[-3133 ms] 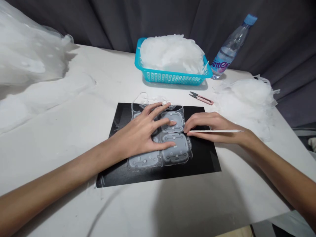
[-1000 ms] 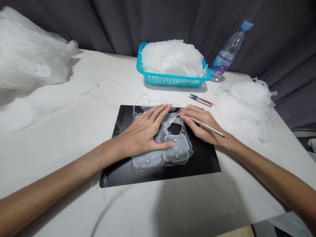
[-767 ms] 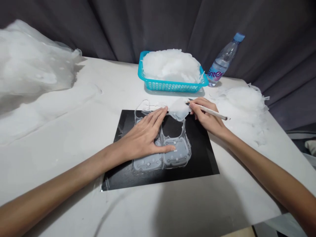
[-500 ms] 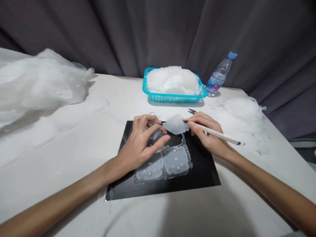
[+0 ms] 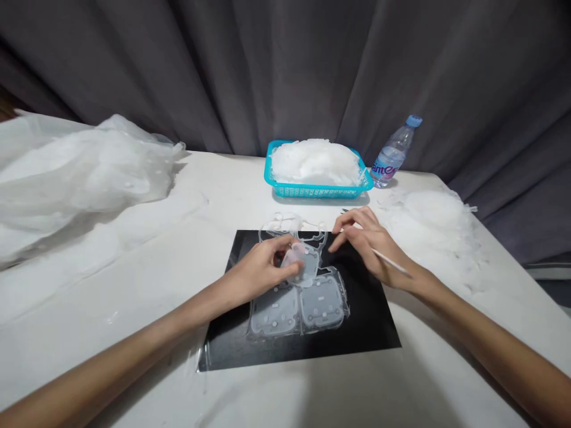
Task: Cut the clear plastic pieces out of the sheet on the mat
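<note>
My left hand (image 5: pixel 267 261) pinches a small translucent plastic piece (image 5: pixel 307 264) with rounded corners between thumb and fingers. It is lifted over a clear moulded plastic sheet (image 5: pixel 276 312), whose two nearer panels lie on a black mat (image 5: pixel 357 333). Thin cut-out outlines (image 5: pixel 319 235) of the sheet stretch beyond the mat's far edge. To the right, my right hand (image 5: pixel 368 241) hovers with its fingers partly spread. A slim white pen-like tool (image 5: pixel 391 262) rests in it, its tip hidden behind the hand.
A blue basket (image 5: pixel 321 191) heaped with white translucent pieces stands at the back, beside a water bottle (image 5: pixel 392 156). White pieces are piled (image 5: pixel 432 238) on the right. A large clear plastic bag (image 5: pixel 107 160) lies on the left. Dark metal tips (image 5: pixel 345 211) show behind my right hand.
The plastic piece has come away from the far part of the sheet into my left hand, nearer to me. My right hand has drawn the tool back from it and loosened its fingers.
</note>
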`<state>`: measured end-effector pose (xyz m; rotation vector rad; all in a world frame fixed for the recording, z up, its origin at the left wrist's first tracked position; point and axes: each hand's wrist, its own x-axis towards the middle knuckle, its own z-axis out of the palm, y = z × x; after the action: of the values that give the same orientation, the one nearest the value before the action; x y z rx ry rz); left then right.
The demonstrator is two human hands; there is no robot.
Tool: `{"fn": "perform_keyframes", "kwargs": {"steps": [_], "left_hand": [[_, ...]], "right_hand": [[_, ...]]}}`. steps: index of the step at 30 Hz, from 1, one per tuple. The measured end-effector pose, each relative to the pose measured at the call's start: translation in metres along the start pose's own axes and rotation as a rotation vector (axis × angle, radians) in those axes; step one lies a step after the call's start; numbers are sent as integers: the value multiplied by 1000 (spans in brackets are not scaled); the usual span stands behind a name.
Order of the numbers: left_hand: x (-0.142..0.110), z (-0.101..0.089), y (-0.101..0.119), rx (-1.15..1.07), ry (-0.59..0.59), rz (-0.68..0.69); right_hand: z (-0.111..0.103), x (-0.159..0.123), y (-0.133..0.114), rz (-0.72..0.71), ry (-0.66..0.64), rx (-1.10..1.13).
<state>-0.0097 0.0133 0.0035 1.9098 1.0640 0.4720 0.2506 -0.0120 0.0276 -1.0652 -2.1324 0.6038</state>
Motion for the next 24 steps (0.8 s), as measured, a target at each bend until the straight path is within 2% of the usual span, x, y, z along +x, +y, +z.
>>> {"fn": "perform_keyframes", "kwargs": {"steps": [2, 5, 9, 11, 14, 15, 17, 21, 22, 23, 24], "left_hand": [[1, 0, 1, -15, 0, 25], [0, 2, 3, -6, 39, 68], [-4, 4, 2, -18, 82, 71], [-5, 4, 2, 28, 66, 79], [-5, 6, 0, 137, 46, 133], [-6, 8, -1, 195, 60, 178], [-8, 13, -2, 375, 119, 364], [-17, 24, -5, 768, 266, 891], [-19, 25, -6, 799, 290, 950], [-20, 25, -7, 787, 308, 953], [-21, 25, -7, 733, 311, 897]], "right_hand": [[6, 13, 6, 60, -70, -48], [25, 31, 9, 109, -233, 31], [41, 46, 9, 197, -210, 280], [40, 48, 9, 267, -190, 376], [32, 48, 10, 322, -232, 439], [30, 48, 12, 330, -258, 438], [30, 48, 15, 336, -258, 321], [44, 46, 24, 316, -71, -194], [48, 46, 26, 308, -42, -257], [50, 45, 28, 293, -39, -274], [50, 45, 29, 268, -56, -259]]}}
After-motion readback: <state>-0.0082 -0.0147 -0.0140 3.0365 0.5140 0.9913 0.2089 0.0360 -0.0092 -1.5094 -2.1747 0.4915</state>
